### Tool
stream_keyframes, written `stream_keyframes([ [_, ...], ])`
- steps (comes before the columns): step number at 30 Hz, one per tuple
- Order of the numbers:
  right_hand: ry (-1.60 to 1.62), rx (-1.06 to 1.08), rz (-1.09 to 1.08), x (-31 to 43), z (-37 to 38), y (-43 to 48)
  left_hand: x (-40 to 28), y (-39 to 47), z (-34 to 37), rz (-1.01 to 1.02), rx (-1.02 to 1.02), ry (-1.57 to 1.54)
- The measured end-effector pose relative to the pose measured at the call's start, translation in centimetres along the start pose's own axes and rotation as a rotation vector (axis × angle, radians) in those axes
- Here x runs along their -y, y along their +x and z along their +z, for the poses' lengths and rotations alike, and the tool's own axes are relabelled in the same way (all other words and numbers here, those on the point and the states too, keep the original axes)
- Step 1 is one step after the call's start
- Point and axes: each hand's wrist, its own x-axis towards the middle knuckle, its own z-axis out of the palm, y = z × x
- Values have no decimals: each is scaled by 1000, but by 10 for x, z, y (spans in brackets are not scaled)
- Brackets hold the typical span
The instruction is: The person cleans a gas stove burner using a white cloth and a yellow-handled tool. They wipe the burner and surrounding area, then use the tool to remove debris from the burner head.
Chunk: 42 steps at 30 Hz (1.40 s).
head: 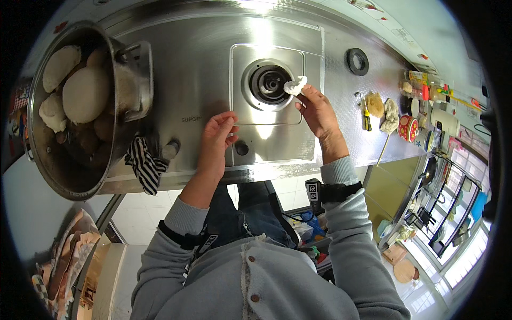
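A crumpled white tissue or thin cloth (295, 85) is pinched between the fingertips of my right hand (319, 112), beside the round gas burner (271, 85). That burner sits in a steel Supor cooktop (192, 80), with no pan support on it. My left hand (219, 138) hovers over the cooktop's front part, fingers loosely curled and holding nothing. Close to its fingers is the black control knob (241, 147). A black ring (357, 61) lies on the steel counter to the right of the cooktop.
A large steel pot (132, 86) with pale rounded lumps stands at the left. A striped cloth (146, 166) lies near the front edge. On the right are a yellow-black screwdriver (366, 118), a tan scouring pad (375, 105), a crumpled rag (390, 116) and a red patterned jar (408, 128).
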Motion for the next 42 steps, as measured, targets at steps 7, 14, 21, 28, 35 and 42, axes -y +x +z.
stream_keyframes([
  [7,-105,-14,-44,24,-23,21,-1,0,7,5,20,41],
  [14,-927,-319,-863,58,-26,102,-5,-10,5,-13,-9,121],
  [21,-1424,-451,-1084,57,-26,148,-10,-16,1,-7,-34,122],
  [28,-1315,-403,-1087,35,21,169,-9,-18,-11,23,5,86],
  [35,-1179,-212,-1010,-15,111,175,-14,-15,-24,27,-25,118],
  [42,-1146,-14,-1073,-19,121,162,-19,-18,-28,52,8,113],
])
